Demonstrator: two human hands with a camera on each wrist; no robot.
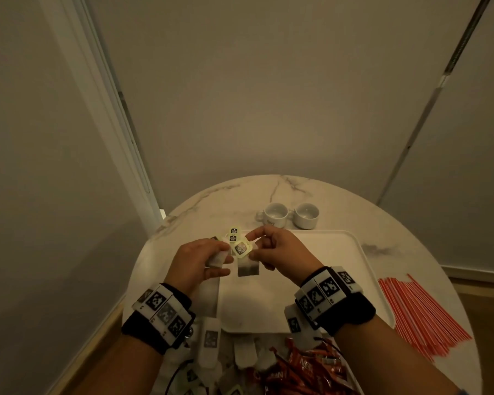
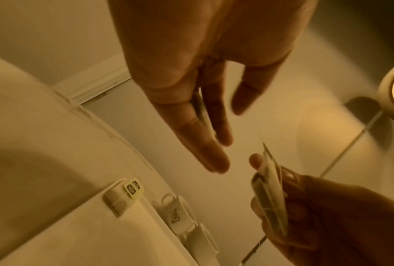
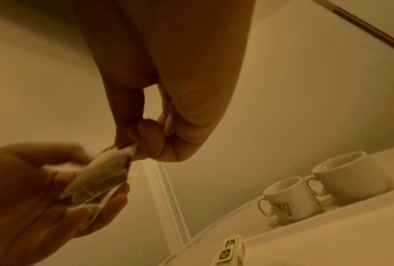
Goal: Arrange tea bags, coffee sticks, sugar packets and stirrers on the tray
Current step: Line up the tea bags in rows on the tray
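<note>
Over the far left part of the white tray (image 1: 325, 252), my right hand (image 1: 253, 243) pinches a tea bag (image 1: 248, 267) by its top, its yellow tag (image 1: 241, 248) turned up. My left hand (image 1: 226, 259) sits close beside it and holds a second tea bag (image 1: 218, 258) between thumb and fingers. In the left wrist view that bag shows as a thin edge (image 2: 201, 111) along the nearly straight fingers. The right wrist view has my right fingertips (image 3: 146, 144) on the top of a bag (image 3: 100, 181). A few tagged tea bags (image 1: 234, 235) (image 2: 121, 199) (image 3: 230, 252) lie in the tray's far left corner.
Two white cups (image 1: 275, 214) (image 1: 306, 215) stand behind the tray on the round marble table (image 1: 397, 223). Red-and-white stirrers (image 1: 422, 315) lie fanned out to the right. Red coffee sticks (image 1: 305, 372) and loose tea bags (image 1: 244, 354) are piled at the near edge.
</note>
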